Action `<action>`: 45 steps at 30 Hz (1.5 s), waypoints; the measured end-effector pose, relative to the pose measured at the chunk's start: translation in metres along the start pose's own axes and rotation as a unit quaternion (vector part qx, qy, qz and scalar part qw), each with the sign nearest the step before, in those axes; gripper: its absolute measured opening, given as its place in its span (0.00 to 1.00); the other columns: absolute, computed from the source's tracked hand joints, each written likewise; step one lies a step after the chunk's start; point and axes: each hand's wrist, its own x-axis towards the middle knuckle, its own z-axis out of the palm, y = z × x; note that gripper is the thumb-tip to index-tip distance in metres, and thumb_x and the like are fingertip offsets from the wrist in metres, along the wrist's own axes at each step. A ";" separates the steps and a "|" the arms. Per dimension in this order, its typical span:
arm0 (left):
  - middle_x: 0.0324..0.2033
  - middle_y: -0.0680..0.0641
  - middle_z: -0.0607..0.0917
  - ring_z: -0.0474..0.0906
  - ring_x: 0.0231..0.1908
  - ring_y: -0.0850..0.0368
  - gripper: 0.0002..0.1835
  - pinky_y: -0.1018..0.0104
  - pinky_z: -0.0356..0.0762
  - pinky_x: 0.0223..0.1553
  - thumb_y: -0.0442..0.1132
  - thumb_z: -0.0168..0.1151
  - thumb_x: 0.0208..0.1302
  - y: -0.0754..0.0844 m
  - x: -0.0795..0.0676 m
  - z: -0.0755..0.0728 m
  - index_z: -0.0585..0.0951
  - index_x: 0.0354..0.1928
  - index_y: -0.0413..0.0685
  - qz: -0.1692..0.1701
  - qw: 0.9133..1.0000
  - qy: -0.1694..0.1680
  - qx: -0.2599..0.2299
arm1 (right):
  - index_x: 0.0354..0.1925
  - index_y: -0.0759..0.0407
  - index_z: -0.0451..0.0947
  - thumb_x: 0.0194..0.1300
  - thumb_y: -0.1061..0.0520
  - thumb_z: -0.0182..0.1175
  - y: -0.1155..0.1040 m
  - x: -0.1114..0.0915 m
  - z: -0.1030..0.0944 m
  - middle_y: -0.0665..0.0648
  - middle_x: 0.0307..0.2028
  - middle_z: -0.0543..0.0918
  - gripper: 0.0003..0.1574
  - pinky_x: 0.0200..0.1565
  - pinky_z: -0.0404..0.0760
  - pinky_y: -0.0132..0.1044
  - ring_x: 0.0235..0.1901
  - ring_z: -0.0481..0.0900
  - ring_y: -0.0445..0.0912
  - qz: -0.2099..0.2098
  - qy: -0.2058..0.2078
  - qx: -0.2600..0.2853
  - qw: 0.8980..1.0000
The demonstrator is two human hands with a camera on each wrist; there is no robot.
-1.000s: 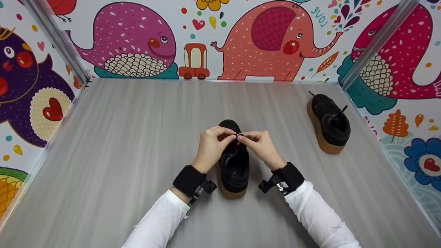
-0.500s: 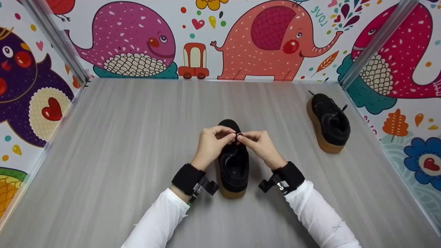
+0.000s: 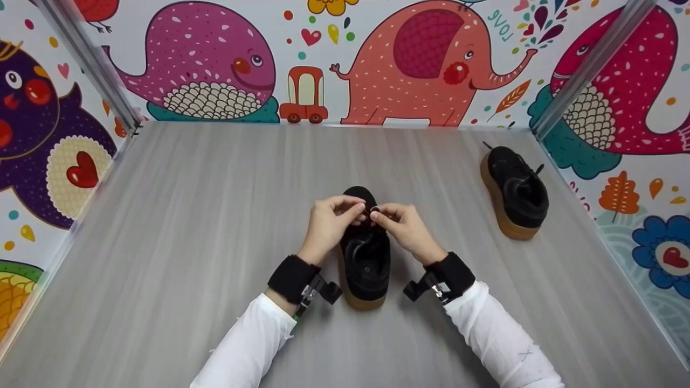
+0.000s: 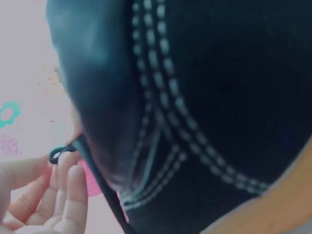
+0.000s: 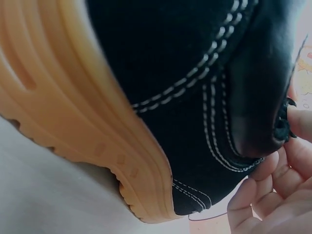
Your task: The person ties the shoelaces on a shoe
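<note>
A black shoe [image 3: 367,269] with a tan sole stands on the grey floor, toe pointing away from me. Over its laced front, my left hand [image 3: 328,225] pinches a black shoelace [image 4: 101,178] between thumb and fingers. That lace bends into a small loop at the fingertips in the left wrist view. From the other side, my right hand [image 3: 408,226] pinches the lace too, close to the left fingertips. The right wrist view has dark lace [image 5: 282,127] at the right thumb [image 5: 301,124]. My fingers partly hide the eyelets and knot area.
A second black shoe [image 3: 516,191] with a tan sole stands at the far right near the side wall, its lace ends sticking out. Printed panels with cartoon animals [image 3: 426,70] enclose the grey floor [image 3: 215,226] at the back and sides.
My left fingertips have shifted slightly left, widening the gap between the two hands over the lace. The right hand and both shoes stay almost where they were.
</note>
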 end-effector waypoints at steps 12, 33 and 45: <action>0.25 0.49 0.84 0.79 0.23 0.62 0.09 0.73 0.79 0.27 0.35 0.63 0.61 -0.008 0.019 -0.006 0.84 0.40 0.35 -0.126 0.986 -0.085 -0.064 | 0.44 0.75 0.79 0.67 0.61 0.56 0.000 0.000 -0.003 0.60 0.35 0.83 0.15 0.41 0.78 0.29 0.35 0.79 0.38 -0.010 -0.021 0.005 1.000; 0.29 0.43 0.87 0.81 0.25 0.61 0.13 0.70 0.78 0.28 0.34 0.72 0.51 -0.012 0.012 -0.002 0.84 0.38 0.35 -0.043 0.994 -0.100 -0.021 | 0.42 0.72 0.82 0.65 0.59 0.59 -0.004 -0.001 -0.004 0.62 0.38 0.85 0.15 0.42 0.77 0.28 0.37 0.80 0.37 0.000 -0.015 -0.018 1.000; 0.31 0.49 0.86 0.82 0.29 0.62 0.13 0.71 0.80 0.32 0.43 0.72 0.47 -0.020 0.001 0.007 0.85 0.33 0.44 0.122 0.987 -0.017 0.106 | 0.44 0.68 0.83 0.64 0.58 0.60 -0.008 -0.004 -0.003 0.59 0.39 0.86 0.14 0.45 0.77 0.31 0.40 0.81 0.40 0.044 0.014 -0.012 0.999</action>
